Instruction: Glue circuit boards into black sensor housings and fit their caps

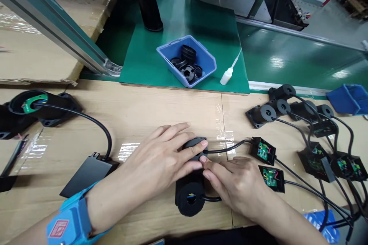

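Observation:
My left hand (161,157) lies over a black round housing (195,146) on the wooden table, fingers curled onto its top. My right hand (232,182) pinches at the same housing from the right, fingertips meeting the left hand's. In front of them a black cylindrical part (189,198) lies on its side with coloured wires showing in its bore. A black cable (230,148) runs from the housing to an open black box with a green circuit board (263,151). A second such box (271,178) lies beside my right hand. My left wrist wears a blue strap (71,218).
A blue bin (207,61) of black rings and a white glue bottle (228,74) stand on the green mat behind. Several wired black housings (267,114) and boxes lie at right. Another housing with a green board (34,103) and cabled box (86,174) lie at left.

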`<move>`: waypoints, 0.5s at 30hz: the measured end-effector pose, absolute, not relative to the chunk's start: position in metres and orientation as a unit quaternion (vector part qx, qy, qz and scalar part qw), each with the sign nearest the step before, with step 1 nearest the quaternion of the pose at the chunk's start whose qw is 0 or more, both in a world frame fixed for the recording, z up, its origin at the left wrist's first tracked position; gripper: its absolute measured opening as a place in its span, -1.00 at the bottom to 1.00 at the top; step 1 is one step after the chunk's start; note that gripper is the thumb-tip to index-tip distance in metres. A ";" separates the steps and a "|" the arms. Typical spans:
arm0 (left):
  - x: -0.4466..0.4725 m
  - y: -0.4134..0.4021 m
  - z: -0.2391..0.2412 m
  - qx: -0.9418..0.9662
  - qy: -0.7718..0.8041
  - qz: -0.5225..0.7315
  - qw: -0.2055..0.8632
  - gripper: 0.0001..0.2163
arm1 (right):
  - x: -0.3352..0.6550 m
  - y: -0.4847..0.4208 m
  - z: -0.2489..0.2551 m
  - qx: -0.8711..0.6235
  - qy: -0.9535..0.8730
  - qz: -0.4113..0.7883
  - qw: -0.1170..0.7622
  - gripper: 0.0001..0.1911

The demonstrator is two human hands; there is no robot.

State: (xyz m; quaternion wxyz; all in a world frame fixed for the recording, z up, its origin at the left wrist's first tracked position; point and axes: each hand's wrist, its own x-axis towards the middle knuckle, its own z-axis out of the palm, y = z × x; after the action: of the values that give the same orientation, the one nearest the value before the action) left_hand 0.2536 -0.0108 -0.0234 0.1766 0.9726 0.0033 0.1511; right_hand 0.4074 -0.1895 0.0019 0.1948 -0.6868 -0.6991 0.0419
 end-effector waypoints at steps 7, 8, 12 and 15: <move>0.249 -0.011 -0.036 0.962 0.062 0.156 0.215 -0.69 | 0.408 -0.192 0.001 -0.687 -0.697 0.052 0.199 -0.72; 0.249 -0.011 -0.037 0.961 0.065 0.150 0.224 -0.69 | 0.408 -0.192 0.000 -0.688 -0.696 0.054 0.197 -0.71; 0.248 -0.012 -0.036 0.956 0.078 0.137 0.249 -0.68 | 0.407 -0.192 0.000 -0.690 -0.697 0.026 0.191 -0.71; 0.248 -0.012 -0.036 0.956 0.081 0.137 0.246 -0.67 | 0.406 -0.194 0.003 -0.677 -0.707 0.003 0.204 -0.70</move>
State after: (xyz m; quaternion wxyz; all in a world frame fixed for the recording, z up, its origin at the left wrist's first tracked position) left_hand 0.2476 -0.0120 -0.0363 0.2460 0.9561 0.0813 0.1371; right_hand 0.4057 -0.1942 0.0029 0.2039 -0.6773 -0.7068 0.0032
